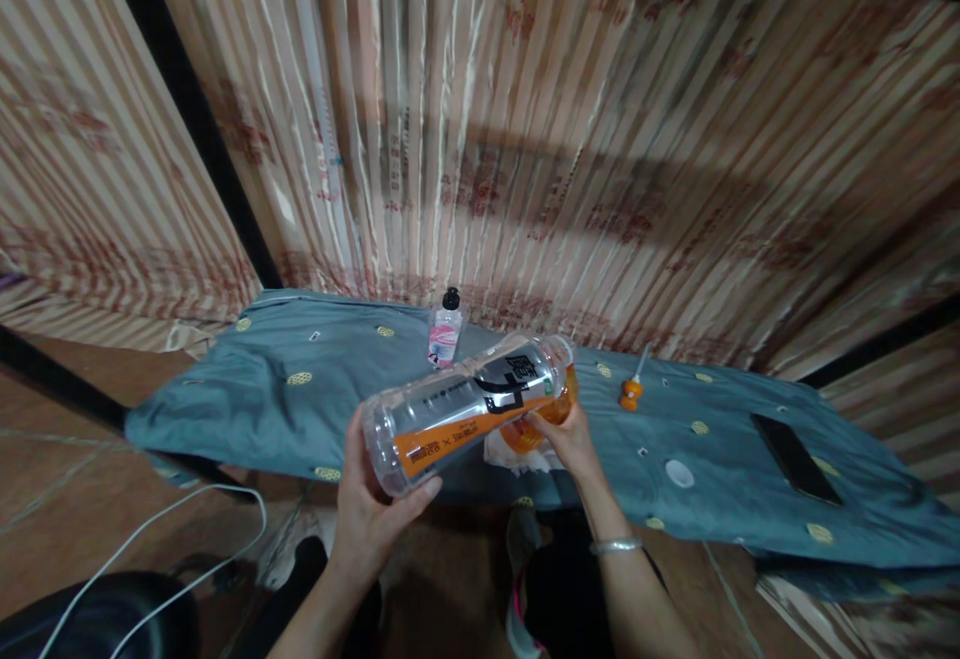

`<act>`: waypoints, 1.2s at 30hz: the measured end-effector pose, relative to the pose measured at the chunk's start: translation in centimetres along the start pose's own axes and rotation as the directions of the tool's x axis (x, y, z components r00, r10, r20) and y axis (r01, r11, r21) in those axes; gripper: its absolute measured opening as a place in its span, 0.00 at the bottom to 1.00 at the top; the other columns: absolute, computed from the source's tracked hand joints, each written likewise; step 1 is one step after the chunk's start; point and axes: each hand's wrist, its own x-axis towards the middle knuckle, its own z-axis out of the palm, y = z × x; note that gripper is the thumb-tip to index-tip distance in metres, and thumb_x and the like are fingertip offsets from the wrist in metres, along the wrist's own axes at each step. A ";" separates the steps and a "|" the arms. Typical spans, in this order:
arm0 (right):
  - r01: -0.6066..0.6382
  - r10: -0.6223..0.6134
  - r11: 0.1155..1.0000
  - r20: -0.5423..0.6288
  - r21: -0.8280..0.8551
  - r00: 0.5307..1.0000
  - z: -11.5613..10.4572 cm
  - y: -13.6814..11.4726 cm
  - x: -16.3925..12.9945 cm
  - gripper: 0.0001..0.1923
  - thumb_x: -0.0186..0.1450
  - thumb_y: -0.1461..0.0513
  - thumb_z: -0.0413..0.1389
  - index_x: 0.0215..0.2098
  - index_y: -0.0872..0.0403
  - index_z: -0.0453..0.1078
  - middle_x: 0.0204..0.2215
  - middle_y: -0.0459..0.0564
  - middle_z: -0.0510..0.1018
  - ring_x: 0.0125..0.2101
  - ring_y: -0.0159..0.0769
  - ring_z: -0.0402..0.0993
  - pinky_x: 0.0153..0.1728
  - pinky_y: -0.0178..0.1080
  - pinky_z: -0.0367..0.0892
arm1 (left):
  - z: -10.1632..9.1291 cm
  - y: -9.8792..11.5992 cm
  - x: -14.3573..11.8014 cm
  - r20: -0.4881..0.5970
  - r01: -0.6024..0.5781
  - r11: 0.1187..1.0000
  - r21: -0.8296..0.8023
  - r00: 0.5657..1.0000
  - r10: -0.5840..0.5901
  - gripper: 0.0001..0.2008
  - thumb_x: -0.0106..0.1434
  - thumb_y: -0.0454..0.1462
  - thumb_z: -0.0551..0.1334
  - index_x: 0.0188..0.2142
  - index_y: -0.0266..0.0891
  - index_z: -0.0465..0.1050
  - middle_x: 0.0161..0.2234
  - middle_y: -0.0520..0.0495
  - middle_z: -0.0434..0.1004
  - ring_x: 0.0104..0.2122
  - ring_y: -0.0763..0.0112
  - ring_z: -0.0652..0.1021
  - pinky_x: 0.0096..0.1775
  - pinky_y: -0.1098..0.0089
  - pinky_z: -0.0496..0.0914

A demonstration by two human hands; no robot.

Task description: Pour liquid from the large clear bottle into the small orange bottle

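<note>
My left hand grips the base end of a large clear plastic bottle with an orange and black label. The bottle lies tilted, its uncapped neck up and to the right. My right hand is closed around an orange bottle, partly hidden behind the clear bottle's neck end. The clear bottle's mouth is close to the orange bottle's top; whether they touch I cannot tell. A white tissue or cloth shows beneath the orange bottle. An orange pump head with a pale tube lies to the right.
A green patterned sheet covers the low bed. A pump bottle with a black top stands at the back. A white round lid-like disc and a dark phone lie right. A striped curtain hangs behind; a white cable loops at lower left.
</note>
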 end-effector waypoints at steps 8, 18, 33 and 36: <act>0.018 -0.018 1.000 0.004 0.007 1.000 0.1 -0.6 -0.2 0.30 0.45 0.51 0.73 0.43 0.49 0.72 0.43 0.52 0.86 0.45 0.53 0.83 0.49 0.51 0.76 | 0.0 0.0 0.0 -0.017 0.003 1.000 0.029 1.000 -0.002 0.50 0.43 0.47 0.77 0.64 0.41 0.60 0.61 0.38 0.71 0.60 0.48 0.74 0.60 0.53 0.69; 0.012 -0.012 1.000 0.000 0.013 1.000 0.1 -0.5 0.0 0.33 0.43 0.50 0.74 0.44 0.50 0.72 0.42 0.54 0.86 0.45 0.54 0.83 0.49 0.52 0.75 | -0.2 -0.1 0.0 -0.015 0.007 0.998 0.066 1.000 -0.006 0.50 0.44 0.48 0.77 0.64 0.42 0.61 0.59 0.39 0.71 0.59 0.47 0.74 0.60 0.51 0.68; 0.032 -0.033 0.997 0.021 0.064 0.999 0.2 0.3 0.0 0.33 0.46 0.50 0.73 0.47 0.48 0.71 0.44 0.52 0.85 0.45 0.52 0.83 0.49 0.51 0.76 | -0.1 0.4 0.0 -0.024 0.046 0.994 0.102 0.999 -0.043 0.51 0.43 0.51 0.77 0.64 0.41 0.60 0.57 0.38 0.73 0.56 0.47 0.76 0.59 0.48 0.69; 0.034 -0.035 0.998 0.023 0.061 0.999 0.2 0.1 0.0 0.34 0.46 0.49 0.73 0.48 0.47 0.70 0.43 0.51 0.85 0.45 0.52 0.83 0.48 0.51 0.77 | -0.1 0.6 0.0 -0.024 0.047 0.994 0.094 0.999 -0.045 0.52 0.44 0.51 0.77 0.64 0.42 0.60 0.56 0.39 0.74 0.57 0.48 0.76 0.59 0.51 0.70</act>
